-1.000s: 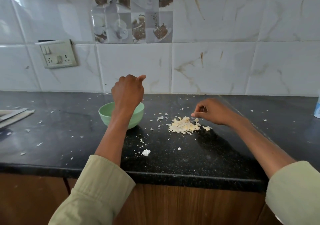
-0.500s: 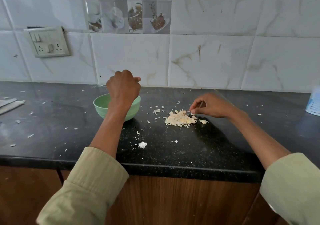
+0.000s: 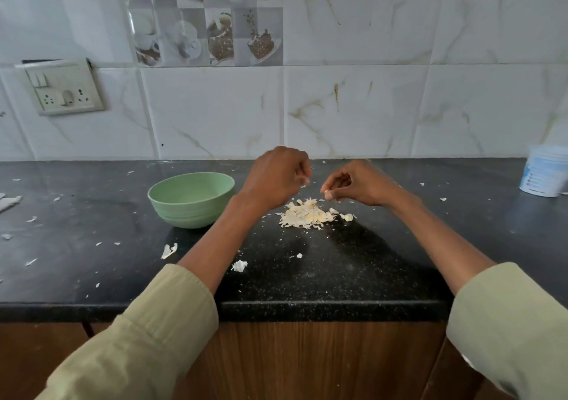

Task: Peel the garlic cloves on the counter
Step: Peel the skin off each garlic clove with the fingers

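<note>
Socket (image 3: 60,87) on the wall far left of the bowl (image 3: 191,199), which sits green on the black counter (image 3: 92,245). Just right of the bowl, the left hand (image 3: 273,175) hovers with fingers curled; a pale fleck shows at its fingertips, too small to identify. Below and right of the bowl lies the pile of garlic (image 3: 309,213). Further right, the right hand (image 3: 356,185) pinches a small clove (image 3: 327,192) above that pile. White tub (image 3: 544,173) far right of the bowl.
</note>
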